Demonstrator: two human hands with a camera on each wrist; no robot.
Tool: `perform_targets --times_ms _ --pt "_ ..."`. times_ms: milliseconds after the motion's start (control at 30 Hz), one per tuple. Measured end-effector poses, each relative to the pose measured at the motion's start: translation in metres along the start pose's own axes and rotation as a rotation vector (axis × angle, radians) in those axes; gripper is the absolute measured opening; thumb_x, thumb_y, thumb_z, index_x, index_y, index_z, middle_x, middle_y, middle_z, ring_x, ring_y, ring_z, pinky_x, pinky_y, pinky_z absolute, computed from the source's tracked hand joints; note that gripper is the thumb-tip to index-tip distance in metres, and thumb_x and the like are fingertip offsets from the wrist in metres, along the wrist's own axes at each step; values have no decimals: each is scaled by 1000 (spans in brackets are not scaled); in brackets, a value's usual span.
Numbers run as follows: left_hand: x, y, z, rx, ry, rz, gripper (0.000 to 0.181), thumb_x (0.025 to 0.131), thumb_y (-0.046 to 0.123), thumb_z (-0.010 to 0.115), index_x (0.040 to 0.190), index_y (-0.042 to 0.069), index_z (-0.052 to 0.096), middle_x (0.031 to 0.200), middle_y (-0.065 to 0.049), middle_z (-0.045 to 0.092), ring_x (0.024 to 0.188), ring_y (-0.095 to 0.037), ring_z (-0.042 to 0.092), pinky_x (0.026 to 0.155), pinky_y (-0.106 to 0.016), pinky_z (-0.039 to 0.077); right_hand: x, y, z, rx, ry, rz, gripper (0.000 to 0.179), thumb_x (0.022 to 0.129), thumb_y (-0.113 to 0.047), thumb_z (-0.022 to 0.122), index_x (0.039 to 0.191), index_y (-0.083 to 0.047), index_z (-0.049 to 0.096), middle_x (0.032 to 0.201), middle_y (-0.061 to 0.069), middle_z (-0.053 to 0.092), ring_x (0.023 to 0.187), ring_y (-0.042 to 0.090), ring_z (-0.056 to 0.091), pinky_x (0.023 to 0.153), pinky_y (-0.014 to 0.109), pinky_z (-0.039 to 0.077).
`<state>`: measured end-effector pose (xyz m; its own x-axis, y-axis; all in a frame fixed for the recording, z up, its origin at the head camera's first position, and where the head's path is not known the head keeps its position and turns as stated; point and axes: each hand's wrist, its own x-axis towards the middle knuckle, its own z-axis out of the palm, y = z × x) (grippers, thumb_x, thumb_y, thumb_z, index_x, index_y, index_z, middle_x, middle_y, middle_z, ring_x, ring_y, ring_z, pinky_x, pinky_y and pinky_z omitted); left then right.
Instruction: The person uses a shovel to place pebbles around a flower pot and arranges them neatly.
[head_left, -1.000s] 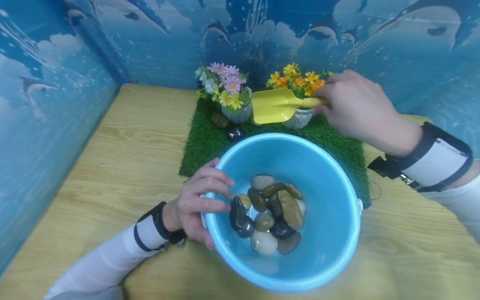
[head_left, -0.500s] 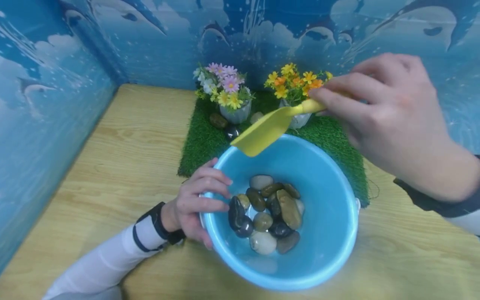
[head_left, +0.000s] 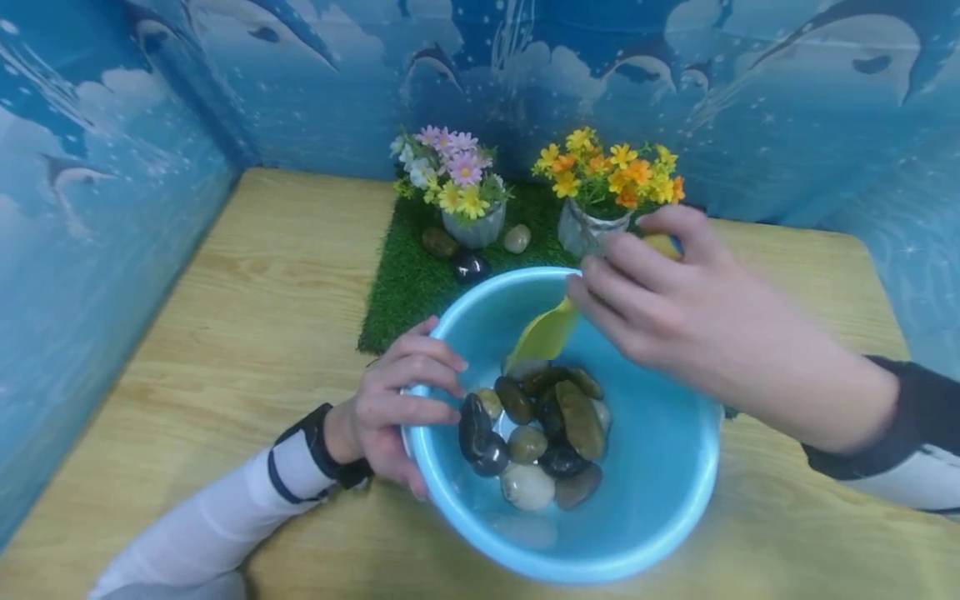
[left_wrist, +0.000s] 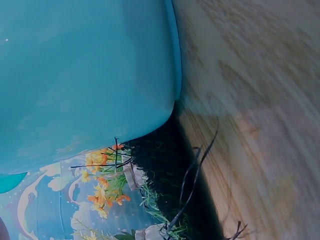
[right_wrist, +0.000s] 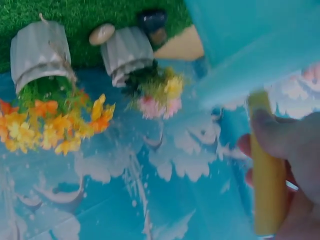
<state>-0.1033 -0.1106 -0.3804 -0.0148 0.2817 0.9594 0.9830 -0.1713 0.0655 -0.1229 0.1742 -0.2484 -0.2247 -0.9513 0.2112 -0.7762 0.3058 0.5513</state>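
Note:
A light blue bucket (head_left: 660,467) stands on the table, with several smooth stones (head_left: 527,444) in dark, brown and pale tones on its bottom. My left hand (head_left: 401,408) grips its left rim, fingers over the inside and thumb outside. In my right hand (head_left: 675,308) I hold a yellow toy shovel (head_left: 546,335) by its handle above the bucket's far right side. The blade tilts down inside the bucket, its tip over the pale stone at the back; whether they touch I cannot tell. In the right wrist view, fingers and thumb wrap the yellow handle (right_wrist: 267,195).
Behind the bucket lies a green turf mat (head_left: 405,287). On it stand a pot of pink and yellow flowers (head_left: 457,179) and a pot of orange flowers (head_left: 607,179). A brown stone (head_left: 439,242), black stone (head_left: 471,267) and pale stone (head_left: 517,238) lie nearby. Dolphin-print walls (head_left: 337,100) enclose the table.
The shovel has come down from in front of the flower pots into the bucket, its blade turning from near level to pointing down. My left hand and the stones stay where they were.

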Motion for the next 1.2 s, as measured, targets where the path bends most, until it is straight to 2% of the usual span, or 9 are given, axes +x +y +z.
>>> perform_targets --times_ms 100,133,167,300,533,667,833,1033,1200 --pt "0 0 0 -3 0 -1 57 95 62 54 85 7 64 88 -15 63 95 -34 55 116 -52 25 10 -9 -6 -99 -115 -57 20 84 9 70 104 8 66 96 19 59 86 32 46 82 48 42" --pt "0 0 -1 -3 -2 -3 57 95 62 54 85 7 64 88 -15 63 95 -33 55 116 -52 25 12 -12 -4 -111 -138 -67 13 85 9 69 98 8 66 94 18 58 84 31 44 81 47 41" --pt "0 0 -1 -3 -3 -4 57 95 62 54 85 6 64 89 -15 63 95 -33 55 116 -52 25 13 -14 -2 -129 -157 -80 14 82 7 74 94 6 66 93 17 58 84 30 43 81 46 41" --pt "0 -1 0 -8 -1 0 57 94 62 54 86 6 64 89 -15 63 95 -33 55 116 -52 25 16 -21 3 -143 -218 -102 8 83 8 71 83 4 64 88 16 56 82 29 39 80 44 38" --pt "1 -1 1 -7 0 3 57 94 62 54 86 6 64 88 -15 63 95 -34 56 116 -52 25 17 -20 0 -82 -274 -93 10 82 2 77 85 0 68 86 13 58 82 29 40 82 46 38" --pt "0 0 1 -4 -1 0 57 95 62 54 86 6 64 89 -15 63 95 -33 56 116 -52 25 16 -17 -5 -48 -274 -71 16 78 2 81 89 -2 69 89 13 61 85 30 44 86 49 40" --pt "0 0 1 -2 0 -5 57 94 62 54 87 6 64 89 -15 63 96 -33 56 116 -53 25 13 -13 -9 8 -269 -61 19 75 3 83 86 -3 69 85 12 60 85 30 45 87 49 40" --pt "0 -1 1 1 3 0 58 94 62 54 85 6 64 88 -15 63 95 -33 56 116 -52 25 12 -15 -7 123 -328 -100 23 70 -2 87 82 -8 69 79 7 55 81 28 40 82 48 38" --pt "-1 -1 1 6 3 6 58 94 62 54 85 6 64 89 -15 64 94 -34 56 116 -52 26 13 -20 0 204 -364 -113 25 66 -9 91 83 -13 73 80 3 58 83 26 42 84 48 38"
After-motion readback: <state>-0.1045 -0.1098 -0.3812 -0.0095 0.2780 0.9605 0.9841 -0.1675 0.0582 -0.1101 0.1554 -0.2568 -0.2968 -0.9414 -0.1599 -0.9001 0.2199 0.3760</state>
